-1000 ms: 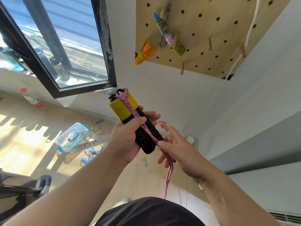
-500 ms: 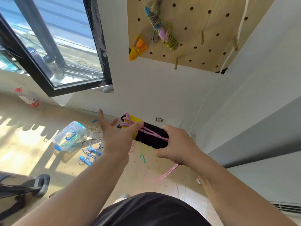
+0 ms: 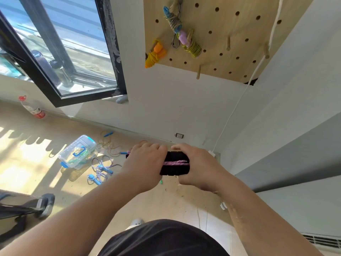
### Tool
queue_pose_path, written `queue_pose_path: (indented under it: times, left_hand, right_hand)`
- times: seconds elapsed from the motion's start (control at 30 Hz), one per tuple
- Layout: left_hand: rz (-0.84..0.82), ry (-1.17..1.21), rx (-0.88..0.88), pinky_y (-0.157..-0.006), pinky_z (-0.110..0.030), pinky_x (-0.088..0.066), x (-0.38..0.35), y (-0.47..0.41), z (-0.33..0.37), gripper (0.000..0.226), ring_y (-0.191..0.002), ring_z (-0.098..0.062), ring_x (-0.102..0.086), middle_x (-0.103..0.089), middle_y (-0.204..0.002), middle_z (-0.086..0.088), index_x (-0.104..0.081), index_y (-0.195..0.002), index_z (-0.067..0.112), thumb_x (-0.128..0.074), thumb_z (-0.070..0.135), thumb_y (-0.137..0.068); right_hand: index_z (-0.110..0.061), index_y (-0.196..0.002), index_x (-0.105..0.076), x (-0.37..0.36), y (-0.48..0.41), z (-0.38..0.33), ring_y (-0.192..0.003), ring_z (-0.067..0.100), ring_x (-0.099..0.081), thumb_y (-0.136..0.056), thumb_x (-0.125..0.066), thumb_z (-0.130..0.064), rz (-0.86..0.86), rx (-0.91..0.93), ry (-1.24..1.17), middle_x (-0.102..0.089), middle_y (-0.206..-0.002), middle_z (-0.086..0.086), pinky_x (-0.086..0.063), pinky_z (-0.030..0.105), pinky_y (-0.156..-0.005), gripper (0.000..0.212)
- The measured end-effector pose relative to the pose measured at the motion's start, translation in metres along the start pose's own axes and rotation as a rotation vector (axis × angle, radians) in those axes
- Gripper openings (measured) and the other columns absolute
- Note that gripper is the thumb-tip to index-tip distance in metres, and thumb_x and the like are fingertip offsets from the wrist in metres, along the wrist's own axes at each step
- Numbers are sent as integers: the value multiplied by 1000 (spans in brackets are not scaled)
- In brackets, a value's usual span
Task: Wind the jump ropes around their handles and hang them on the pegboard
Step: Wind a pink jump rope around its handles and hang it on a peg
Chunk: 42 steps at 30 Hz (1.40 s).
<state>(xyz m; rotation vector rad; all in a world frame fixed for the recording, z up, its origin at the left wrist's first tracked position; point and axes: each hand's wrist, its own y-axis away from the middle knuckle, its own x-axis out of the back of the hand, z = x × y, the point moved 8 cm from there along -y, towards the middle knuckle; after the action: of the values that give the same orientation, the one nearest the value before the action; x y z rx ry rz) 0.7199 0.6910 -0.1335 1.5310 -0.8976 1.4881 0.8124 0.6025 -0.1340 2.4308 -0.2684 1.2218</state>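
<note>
- The red label on the bottle (image 3: 32, 108), lying on the floor far left of the fingers, is too small to read. The marks on the wall socket (image 3: 179, 135) just above the fingers cannot be read either.
- The left hand (image 3: 145, 163) grips one end of the handles (image 3: 175, 169), with its fingers (image 3: 153, 146) curled over the top. Half a second ago that hand was spread open beside a yellow end.
- The right hand (image 3: 198, 169) grips the other end, fingers wrapped round it as in the frame before.
- The handles lie crosswise between the two hands at waist height, over the floor. A second ago they stood upright in the left hand alone.
- The pink rope (image 3: 176, 162) runs along the black foam between the two sets of fingers.
- The yellow end is now hidden under the left hand, and only a bit of pink shows past its knuckles. The loose tail that hung below the right hand is out of sight.
- The pegboard (image 3: 230, 34) is on the wall well above the fingers, its top cut off by the frame edge. An orange bundle (image 3: 156, 53), a blue-tipped bundle (image 3: 173, 21) and a pink and yellow bundle (image 3: 190, 43) hang on it.
- On the floor left of the fingers are a blue and white rope (image 3: 102, 169) and a clear box (image 3: 78, 151). What the box holds is hard to make out.
</note>
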Motion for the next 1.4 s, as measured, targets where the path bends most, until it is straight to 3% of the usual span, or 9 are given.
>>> queue_pose_path:
  times: [0.1,0.17,0.23,0.37,0.53,0.87,1.0,1.23,1.4]
  left_hand:
    - [-30,37,51,-78,-34,-39,-4,-3,-9,43,-103,-22,-55,-61,-112,6,-44,-125,23,-58,32,-85]
    - [-62,44,59,-76,-33,-37,-7,-5,-11,46,-94,-19,-50,-61,-112,6,-44,-129,24,-58,31,-85]
    - [-94,81,60,-71,-31,-33,-8,-8,-9,44,-84,-16,-39,-62,-107,6,-46,-125,23,-59,29,-84]
    - [-161,220,112,-55,-30,-33,-14,-14,-9,35,-70,-11,-36,-60,-93,4,-47,-110,25,-61,29,-77]
    - [-206,405,158,-55,-29,-41,-17,-15,-16,31,-74,-16,-58,-59,-88,4,-54,-101,27,-65,29,-72]
    - [-143,471,177,-56,-31,-41,3,-17,-23,22,-68,-18,-55,-57,-76,1,-46,-80,22,-67,19,-73]
    - [-178,633,215,-51,-30,-42,-2,-16,-28,19,-58,-19,-53,-58,-71,-3,-53,-83,17,-67,13,-70]
    - [-291,714,5,-51,-31,-37,21,2,-1,20,-56,-13,-48,-53,-68,2,-54,-82,18,-67,15,-66]
    - [-422,338,-287,-52,-21,-29,37,18,40,21,-67,-13,-52,-57,-78,2,-51,-90,26,-64,24,-73]
  right_hand:
    - [-55,-151,-19,9,8,12,-92,5,-62,-77,-77,-56,3,-51,-8,-65,-100,-16,-52,28,-78,94]
    - [-47,-151,-30,13,12,16,-89,7,-59,-90,-57,-67,-18,-37,100,-67,-101,-12,-49,31,-77,70]
    - [-36,-123,-57,17,16,16,-85,14,-60,-101,-39,-60,1,-11,177,-66,-91,-10,-51,38,-78,37]
    - [-26,-78,-47,22,22,24,-72,14,-50,-106,-31,-51,24,-20,218,-51,-73,-7,-45,38,-70,41]
    - [-24,-79,-44,24,33,30,-64,10,-42,-107,-36,-44,76,-2,59,-46,-69,-7,-33,33,-60,35]
    - [-33,-90,-51,25,58,26,-71,2,-47,-109,-36,-28,106,67,-405,-54,-74,-26,-38,26,-67,26]
    - [-44,-90,-50,23,53,24,-66,7,-45,-109,-38,-30,134,82,-327,-53,-72,-19,-43,42,-66,27]
    - [-44,-95,-51,21,55,35,-69,5,-48,-108,-38,-39,110,161,-111,-53,-74,-21,-35,22,-61,19]
    - [-30,-85,-48,28,33,26,-67,16,-47,-97,-24,-50,-4,328,364,-48,-71,-14,-36,34,-65,34]
